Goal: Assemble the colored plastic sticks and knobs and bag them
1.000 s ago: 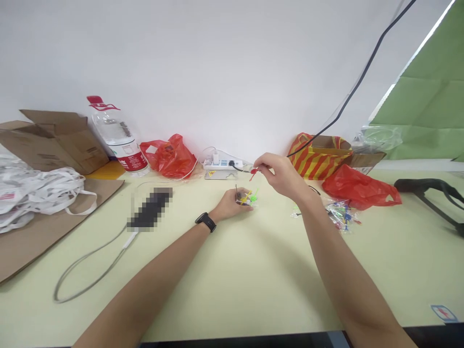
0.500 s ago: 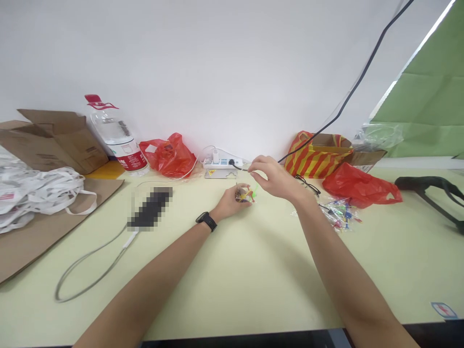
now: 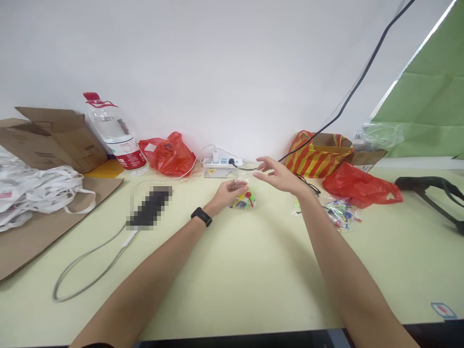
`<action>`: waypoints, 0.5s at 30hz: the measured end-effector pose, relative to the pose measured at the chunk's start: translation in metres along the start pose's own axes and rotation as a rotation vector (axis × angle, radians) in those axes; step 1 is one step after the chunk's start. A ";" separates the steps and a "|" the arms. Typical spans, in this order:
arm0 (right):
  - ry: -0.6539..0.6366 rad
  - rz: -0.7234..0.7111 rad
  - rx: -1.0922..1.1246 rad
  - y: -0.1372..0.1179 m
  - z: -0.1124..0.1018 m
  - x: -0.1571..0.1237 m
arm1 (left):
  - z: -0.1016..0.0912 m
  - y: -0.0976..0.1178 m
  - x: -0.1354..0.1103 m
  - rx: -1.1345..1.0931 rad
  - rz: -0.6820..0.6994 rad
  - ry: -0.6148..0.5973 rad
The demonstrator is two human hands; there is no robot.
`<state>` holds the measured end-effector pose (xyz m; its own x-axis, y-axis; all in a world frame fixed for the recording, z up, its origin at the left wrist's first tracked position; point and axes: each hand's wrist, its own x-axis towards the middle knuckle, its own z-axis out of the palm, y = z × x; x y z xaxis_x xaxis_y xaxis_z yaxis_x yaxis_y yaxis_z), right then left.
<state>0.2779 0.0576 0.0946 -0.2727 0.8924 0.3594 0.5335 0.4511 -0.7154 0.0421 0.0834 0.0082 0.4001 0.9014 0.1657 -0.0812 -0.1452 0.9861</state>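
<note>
In the head view, a small clear plastic bag (image 3: 247,201) of red, yellow, green and blue plastic pieces is at the middle of the table. My left hand (image 3: 227,194), with a black watch on its wrist, pinches the upper part of this bag between thumb and fingers. A thin dark line shows by the fingers, too small to name. To the right and a little higher, my right hand (image 3: 277,176) is apart from the bag, fingers stretched and spread, holding nothing. Another clear bag of coloured pieces (image 3: 342,212) lies beyond my right forearm.
Along the wall stand a power strip (image 3: 223,163), a red plastic bag (image 3: 168,154), a large bottle (image 3: 121,140) and a striped bag (image 3: 315,154). Glasses (image 3: 308,184) and another red bag (image 3: 358,186) lie right. A cable (image 3: 83,251) loops at left.
My left hand has turned from cupping the bag to pinching its upper part, so more coloured pieces show below it. The right hand's fingers have spread, and it has shifted slightly right.
</note>
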 end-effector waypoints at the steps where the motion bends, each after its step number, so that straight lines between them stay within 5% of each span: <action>1: -0.023 0.029 0.051 0.006 0.003 0.001 | -0.003 0.003 0.001 -0.003 -0.012 0.007; 6: -0.066 0.076 0.306 0.025 0.021 0.007 | -0.016 0.014 0.007 0.019 0.021 0.017; 15: -0.032 0.067 0.446 0.039 0.033 0.013 | -0.039 0.036 0.013 0.111 0.172 0.035</action>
<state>0.2692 0.0866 0.0515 -0.2778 0.9159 0.2896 0.1561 0.3405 -0.9272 0.0090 0.1060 0.0453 0.3572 0.8725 0.3334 -0.0436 -0.3410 0.9391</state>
